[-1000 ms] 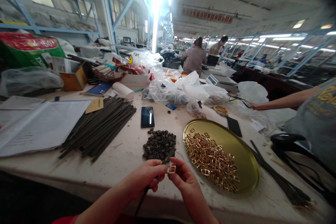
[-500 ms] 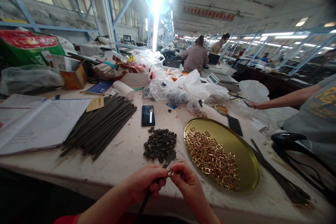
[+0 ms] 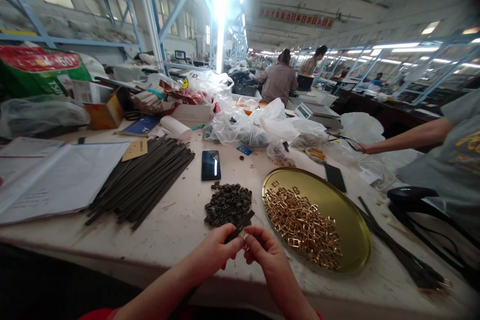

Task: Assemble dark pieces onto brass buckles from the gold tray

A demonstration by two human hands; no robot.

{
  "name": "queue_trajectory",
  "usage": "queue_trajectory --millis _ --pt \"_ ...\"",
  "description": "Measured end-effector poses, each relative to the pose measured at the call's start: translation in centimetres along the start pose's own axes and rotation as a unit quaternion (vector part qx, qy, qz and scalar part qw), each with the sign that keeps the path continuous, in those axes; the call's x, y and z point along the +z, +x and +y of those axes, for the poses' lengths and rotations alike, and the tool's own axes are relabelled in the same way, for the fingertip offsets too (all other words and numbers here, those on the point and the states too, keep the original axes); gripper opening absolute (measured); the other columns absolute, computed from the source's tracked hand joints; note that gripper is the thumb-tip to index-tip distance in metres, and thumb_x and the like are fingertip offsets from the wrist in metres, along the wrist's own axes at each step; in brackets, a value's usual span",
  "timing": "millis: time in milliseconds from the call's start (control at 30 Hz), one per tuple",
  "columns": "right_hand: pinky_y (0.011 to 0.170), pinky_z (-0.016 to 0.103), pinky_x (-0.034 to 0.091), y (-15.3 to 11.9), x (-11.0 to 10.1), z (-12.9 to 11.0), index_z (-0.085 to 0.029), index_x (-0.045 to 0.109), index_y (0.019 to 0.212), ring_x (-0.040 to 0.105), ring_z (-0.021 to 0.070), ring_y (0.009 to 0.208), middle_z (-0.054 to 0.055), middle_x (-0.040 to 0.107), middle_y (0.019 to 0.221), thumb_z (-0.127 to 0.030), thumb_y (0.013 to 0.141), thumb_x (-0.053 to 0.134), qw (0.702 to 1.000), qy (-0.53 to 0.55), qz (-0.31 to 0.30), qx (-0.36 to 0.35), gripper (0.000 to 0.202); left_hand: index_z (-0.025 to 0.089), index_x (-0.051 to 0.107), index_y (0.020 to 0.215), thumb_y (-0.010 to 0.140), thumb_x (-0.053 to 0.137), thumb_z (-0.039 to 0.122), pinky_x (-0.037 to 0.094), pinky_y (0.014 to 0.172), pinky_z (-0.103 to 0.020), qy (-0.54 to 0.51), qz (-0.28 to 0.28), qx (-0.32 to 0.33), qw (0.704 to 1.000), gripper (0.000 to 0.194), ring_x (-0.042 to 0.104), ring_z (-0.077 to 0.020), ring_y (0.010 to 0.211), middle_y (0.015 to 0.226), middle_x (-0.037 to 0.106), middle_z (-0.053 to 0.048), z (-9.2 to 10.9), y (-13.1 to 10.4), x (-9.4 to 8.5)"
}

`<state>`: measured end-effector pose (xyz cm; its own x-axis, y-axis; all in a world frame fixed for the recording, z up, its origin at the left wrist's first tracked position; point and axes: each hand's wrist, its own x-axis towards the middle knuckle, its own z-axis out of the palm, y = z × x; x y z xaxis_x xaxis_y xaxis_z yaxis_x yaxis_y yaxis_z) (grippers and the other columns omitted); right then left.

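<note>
My left hand (image 3: 215, 250) pinches a thin dark strap (image 3: 240, 226) whose end pokes up past my fingers toward a pile of small dark loops (image 3: 227, 203). My right hand (image 3: 262, 250) meets it at the fingertips and holds a small gold buckle (image 3: 245, 246) against the strap; the buckle is mostly hidden by my fingers. Both hands hover at the near edge of the white worktable (image 3: 180, 220). Just right of my right hand lies a round gold tray (image 3: 348, 220) heaped with gold buckles (image 3: 300, 225).
A stack of long dark straps (image 3: 144, 180) and open papers (image 3: 56, 180) lie to the left, a black phone (image 3: 210, 164) beyond the loops. Plastic bags (image 3: 262, 127) crowd the far side. Another person's arm (image 3: 405, 142) reaches in from the right; more straps (image 3: 405, 255) lie there.
The buckle, plainly seen a second ago between my fingertips, is now tucked behind my fingers. My hands have closed together and the strap end has risen higher.
</note>
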<state>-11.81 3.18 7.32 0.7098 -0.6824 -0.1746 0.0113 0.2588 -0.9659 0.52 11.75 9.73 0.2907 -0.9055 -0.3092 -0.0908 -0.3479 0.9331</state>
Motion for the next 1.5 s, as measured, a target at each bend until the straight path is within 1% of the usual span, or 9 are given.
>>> queue_trajectory --millis 200,400,500,767,900,1033,1233,1367,1500 --pt "0.065 0.027 0.041 -0.5 0.2 -0.1 -0.021 0.058 0.101 0.054 0.0141 0.07 0.001 0.063 0.078 -0.032 0.057 0.076 0.998 0.047 -0.037 0.034 0.049 0.018 0.041 0.068 0.074 0.048 0.049 0.031 0.036 -0.016 -0.004 0.024 -0.023 0.999 0.033 0.037 -0.0062 0.044 0.054 0.04 0.007 -0.5 0.2 0.2" --pt "0.056 0.023 0.038 -0.2 0.5 0.9 -0.018 0.058 0.096 0.051 0.0108 0.061 -0.001 0.061 0.073 -0.021 0.053 0.073 0.988 0.115 -0.016 0.1 0.046 0.017 0.044 0.072 0.076 0.047 0.049 0.032 0.034 -0.017 0.039 0.019 -0.019 0.999 0.032 0.039 -0.0073 0.045 0.057 0.041 0.006 -1.3 0.1 0.3" --pt "0.054 0.021 0.037 -0.3 0.5 1.0 -0.017 0.058 0.095 0.05 0.0094 0.059 -0.002 0.06 0.07 -0.026 0.054 0.075 0.986 0.129 -0.004 0.107 0.046 0.017 0.045 0.073 0.076 0.043 0.046 0.032 0.035 -0.018 0.056 0.02 -0.015 0.998 0.029 0.038 -0.0074 0.044 0.057 0.04 0.006 -1.2 -0.1 0.4" --pt "0.049 0.023 0.039 0.1 0.2 1.8 -0.016 0.059 0.084 0.052 0.0115 0.056 -0.001 0.058 0.065 -0.043 0.059 0.074 0.999 0.023 0.0 0.024 0.04 0.015 0.048 0.074 0.076 0.04 0.042 0.029 0.04 -0.019 0.05 -0.015 -0.015 0.998 0.028 0.037 -0.0077 0.045 0.057 0.042 0.005 -0.9 -0.4 0.3" --pt "0.054 0.023 0.043 0.0 0.0 1.2 -0.017 0.06 0.086 0.052 0.0096 0.059 -0.002 0.058 0.068 -0.04 0.06 0.076 0.995 0.079 0.046 0.038 0.038 0.017 0.048 0.082 0.083 0.03 0.045 0.03 0.041 -0.019 0.04 -0.01 0.001 0.999 0.034 0.036 -0.0078 0.044 0.059 0.044 0.005 -1.5 -1.1 -0.9" --pt "0.057 0.02 0.045 -0.3 0.2 0.3 -0.019 0.06 0.088 0.052 0.0066 0.058 -0.005 0.056 0.066 -0.036 0.055 0.08 0.977 0.179 0.071 0.086 0.043 0.016 0.055 0.085 0.084 0.033 0.041 0.031 0.049 -0.02 0.113 -0.017 0.002 0.993 0.033 0.042 -0.0103 0.054 0.062 0.047 0.004 -1.4 -2.4 -1.9" --pt "0.054 0.016 0.045 -1.0 1.3 0.1 -0.018 0.059 0.087 0.054 0.0052 0.057 -0.006 0.057 0.065 -0.031 0.053 0.083 0.956 0.247 0.043 0.156 0.044 0.017 0.053 0.073 0.086 0.036 0.036 0.032 0.058 -0.022 0.178 0.013 0.057 0.982 0.029 0.046 -0.0127 0.064 0.066 0.048 0.002 -1.5 -3.0 -1.1" --pt "0.053 0.015 0.044 -1.6 2.1 0.2 -0.018 0.059 0.082 0.054 0.0042 0.057 -0.005 0.059 0.067 -0.029 0.058 0.081 0.955 0.256 0.007 0.15 0.035 0.018 0.052 0.074 0.087 0.036 0.033 0.034 0.061 -0.023 0.175 0.025 0.089 0.98 0.026 0.049 -0.0135 0.068 0.07 0.053 0.001 -1.6 -2.6 -0.4" --pt "0.053 0.016 0.041 -1.9 2.8 0.4 -0.018 0.06 0.082 0.051 0.0047 0.057 -0.004 0.059 0.07 -0.031 0.063 0.077 0.963 0.235 -0.016 0.13 0.029 0.017 0.05 0.082 0.085 0.039 0.028 0.038 0.066 -0.024 0.118 0.041 0.084 0.989 0.016 0.052 -0.0141 0.072 0.076 0.056 0.0 -1.4 -2.6 0.0"
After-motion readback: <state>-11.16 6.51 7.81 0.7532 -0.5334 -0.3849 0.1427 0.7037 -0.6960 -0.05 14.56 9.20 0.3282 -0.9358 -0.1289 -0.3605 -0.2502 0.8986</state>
